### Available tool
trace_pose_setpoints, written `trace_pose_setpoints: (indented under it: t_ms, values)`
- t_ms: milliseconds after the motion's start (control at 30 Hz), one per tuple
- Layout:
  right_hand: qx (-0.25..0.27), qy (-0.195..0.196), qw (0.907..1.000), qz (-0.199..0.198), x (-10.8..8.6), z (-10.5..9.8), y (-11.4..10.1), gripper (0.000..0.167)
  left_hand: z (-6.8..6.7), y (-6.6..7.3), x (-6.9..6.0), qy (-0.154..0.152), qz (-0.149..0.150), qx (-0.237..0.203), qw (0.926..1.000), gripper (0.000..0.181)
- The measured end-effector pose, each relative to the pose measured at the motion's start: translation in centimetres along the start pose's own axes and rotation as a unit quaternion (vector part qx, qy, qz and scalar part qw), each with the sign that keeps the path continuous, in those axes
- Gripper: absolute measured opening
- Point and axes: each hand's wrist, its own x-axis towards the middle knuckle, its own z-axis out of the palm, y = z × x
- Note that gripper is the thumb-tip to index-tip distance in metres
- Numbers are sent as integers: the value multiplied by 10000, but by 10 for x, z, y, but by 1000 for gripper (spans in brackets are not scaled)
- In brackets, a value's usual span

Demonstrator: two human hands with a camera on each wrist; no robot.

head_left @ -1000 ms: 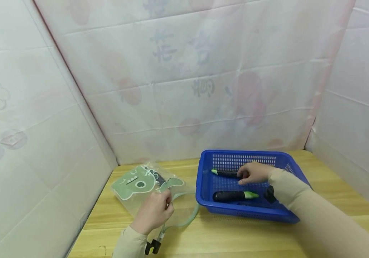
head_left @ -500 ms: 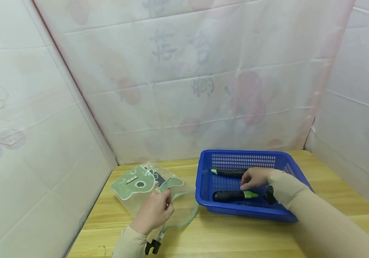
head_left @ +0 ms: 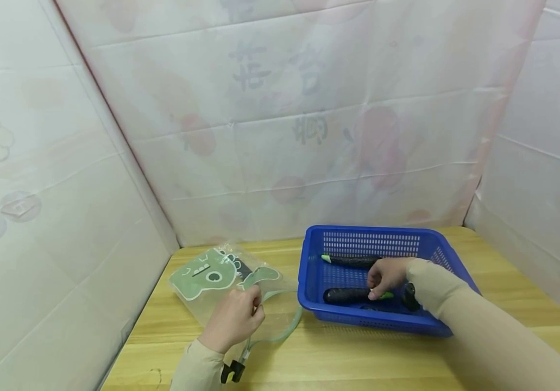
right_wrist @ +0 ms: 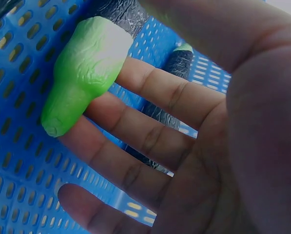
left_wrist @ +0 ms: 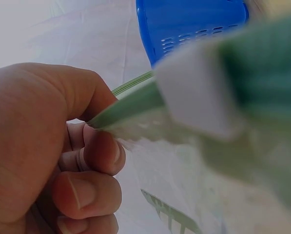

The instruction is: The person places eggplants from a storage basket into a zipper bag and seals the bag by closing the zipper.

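My left hand [head_left: 233, 317] pinches the edge of a clear zip bag [head_left: 206, 277] printed with a green cartoon; its green zip strip [left_wrist: 135, 102] passes between thumb and finger in the left wrist view. Something dark [head_left: 244, 270] shows through the bag. My right hand [head_left: 389, 274] reaches into the blue basket [head_left: 309, 271], at the green stem end of the near eggplant [head_left: 345, 295]. In the right wrist view the extended fingers lie behind the green cap [right_wrist: 84, 73]; firm contact is hard to tell. A second eggplant [head_left: 350, 262] lies farther back.
Another dark thing [head_left: 372, 308] lies partly hidden along the basket's near wall. The wooden table [head_left: 328, 358] is bordered by printed fabric walls [head_left: 270, 136]. A black strap clip [head_left: 233, 372] sits at the left wrist.
My right hand has moved from the far eggplant toward the near one's green stem, which it now partly covers. The left hand stays at the bag.
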Motion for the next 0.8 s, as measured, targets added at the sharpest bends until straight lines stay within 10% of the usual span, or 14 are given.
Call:
trace_pose_setpoints:
  t_ms: [800]
  values:
    - [-522, 183, 9984, 136, 3, 6, 4, 20, -4, 3, 0, -93, -38, -4, 9999, 23]
